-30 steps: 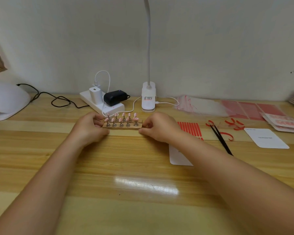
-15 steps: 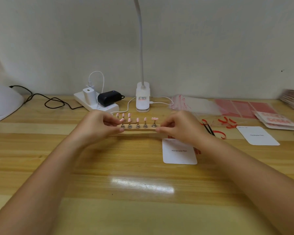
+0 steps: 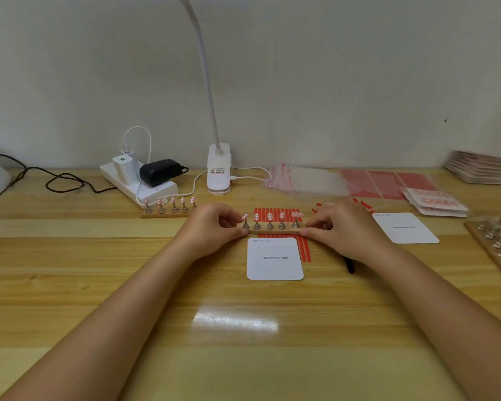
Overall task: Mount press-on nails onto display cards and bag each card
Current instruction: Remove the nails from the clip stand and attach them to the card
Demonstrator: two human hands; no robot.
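Observation:
A wooden strip [image 3: 275, 230] carries several small metal stands topped with pink press-on nails [image 3: 269, 217]. My left hand [image 3: 211, 230] pinches its left end and my right hand [image 3: 342, 227] pinches its right end, just above a white display card [image 3: 274, 260] printed "Handmade Nail". A second wooden strip [image 3: 164, 214] with several nail stands lies on the table to the left, beside my left hand. A sheet of red adhesive strips [image 3: 304, 250] lies under the card and the held strip. A second white card [image 3: 405, 228] lies to the right.
At the back stand a white power strip [image 3: 156, 193] with chargers and a clip lamp [image 3: 219, 172]. Clear bags [image 3: 307, 180] and red sheets [image 3: 388, 182] lie at back right, with bagged nail cards [image 3: 437, 202]. A wooden board of stands [image 3: 498, 244] sits at the right edge. Black tweezers [image 3: 350, 266] show below my right wrist.
The block of nail stands has separated into two strips. I carried one strip to the right, over the card; the other stays behind on the table at the left.

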